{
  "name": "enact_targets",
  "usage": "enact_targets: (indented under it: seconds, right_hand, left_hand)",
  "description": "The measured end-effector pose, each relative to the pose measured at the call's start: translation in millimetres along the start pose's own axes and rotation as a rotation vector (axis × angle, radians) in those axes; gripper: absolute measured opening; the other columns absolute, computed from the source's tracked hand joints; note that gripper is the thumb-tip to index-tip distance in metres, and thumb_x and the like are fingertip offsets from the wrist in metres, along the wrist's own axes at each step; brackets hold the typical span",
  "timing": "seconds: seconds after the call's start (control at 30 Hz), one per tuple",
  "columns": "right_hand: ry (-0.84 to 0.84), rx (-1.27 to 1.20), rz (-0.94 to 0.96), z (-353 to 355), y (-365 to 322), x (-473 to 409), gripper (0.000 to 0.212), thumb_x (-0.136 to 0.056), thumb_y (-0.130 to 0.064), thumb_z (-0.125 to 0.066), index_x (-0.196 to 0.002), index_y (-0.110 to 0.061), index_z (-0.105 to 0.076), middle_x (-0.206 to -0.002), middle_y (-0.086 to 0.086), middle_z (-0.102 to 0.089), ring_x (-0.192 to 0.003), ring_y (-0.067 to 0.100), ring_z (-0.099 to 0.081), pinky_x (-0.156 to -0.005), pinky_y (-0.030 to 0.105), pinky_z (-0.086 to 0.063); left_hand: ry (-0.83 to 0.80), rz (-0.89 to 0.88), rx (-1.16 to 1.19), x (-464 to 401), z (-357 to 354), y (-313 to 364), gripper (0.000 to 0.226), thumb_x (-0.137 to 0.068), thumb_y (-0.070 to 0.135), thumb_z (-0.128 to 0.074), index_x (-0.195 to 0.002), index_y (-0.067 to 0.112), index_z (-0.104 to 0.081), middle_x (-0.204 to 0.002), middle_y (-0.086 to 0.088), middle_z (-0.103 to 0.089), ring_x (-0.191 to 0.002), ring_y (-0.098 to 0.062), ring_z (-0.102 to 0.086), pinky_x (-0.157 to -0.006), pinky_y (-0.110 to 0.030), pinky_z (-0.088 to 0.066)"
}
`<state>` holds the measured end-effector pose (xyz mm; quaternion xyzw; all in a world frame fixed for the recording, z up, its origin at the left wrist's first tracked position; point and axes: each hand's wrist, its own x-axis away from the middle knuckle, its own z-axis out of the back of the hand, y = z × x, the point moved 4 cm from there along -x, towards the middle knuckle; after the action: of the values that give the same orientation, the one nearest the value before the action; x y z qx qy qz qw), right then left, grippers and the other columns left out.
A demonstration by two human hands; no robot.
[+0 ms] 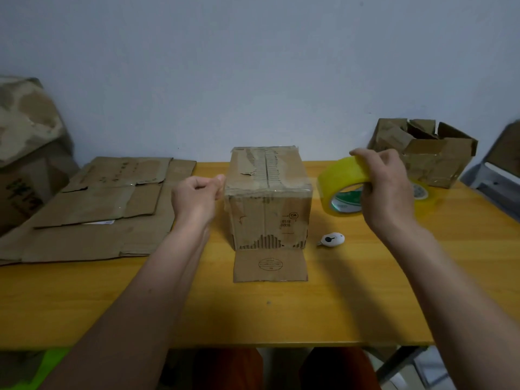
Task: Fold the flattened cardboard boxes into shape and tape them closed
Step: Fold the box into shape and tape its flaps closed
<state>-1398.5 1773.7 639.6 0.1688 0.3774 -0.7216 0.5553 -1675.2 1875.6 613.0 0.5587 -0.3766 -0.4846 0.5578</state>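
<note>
A small folded cardboard box (pixel 268 198) stands upright in the middle of the yellow table (pixel 253 313), one flap lying flat toward me. A clear strip of tape stretches across its top near the front edge. My left hand (pixel 197 197) pinches the tape's free end at the box's left top corner. My right hand (pixel 385 190) grips the yellow tape roll (pixel 340 187), held just right of the box and above the table. Flattened cardboard boxes (pixel 98 209) lie stacked on the left of the table.
A small white cutter (pixel 332 239) lies on the table right of the box. A second tape roll (pixel 422 192) sits behind my right hand. A torn open box (pixel 425 150) stands at the back right, a large box (pixel 25 147) at the far left.
</note>
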Motion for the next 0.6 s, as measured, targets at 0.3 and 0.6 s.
enact_targets:
  seconds: [0.3, 0.6]
  right_hand:
    - [-0.081, 0.121, 0.031, -25, -3, -6, 0.061, -0.082, 0.015, -0.051, -0.133, -0.019, -0.048, -0.116, 0.019, -0.043, -0.107, 0.036, -0.040, -0.071, 0.037, -0.034]
    - [-0.116, 0.019, -0.067, -41, 7, -4, 0.062, -0.078, 0.021, -0.047, -0.131, -0.012, -0.050, -0.114, 0.022, -0.044, -0.106, 0.040, -0.045, -0.083, 0.043, -0.039]
  left_hand:
    - [0.016, 0.090, -0.095, -13, -5, -23, 0.019, -0.088, 0.025, -0.069, -0.075, 0.012, -0.066, -0.075, 0.002, -0.065, -0.070, -0.008, -0.056, -0.060, -0.020, -0.039]
    - [-0.314, 0.750, 0.407, -8, -23, -54, 0.031, -0.081, 0.044, -0.072, -0.077, 0.018, -0.055, -0.067, 0.003, -0.049, -0.064, -0.010, -0.042, -0.065, -0.024, -0.041]
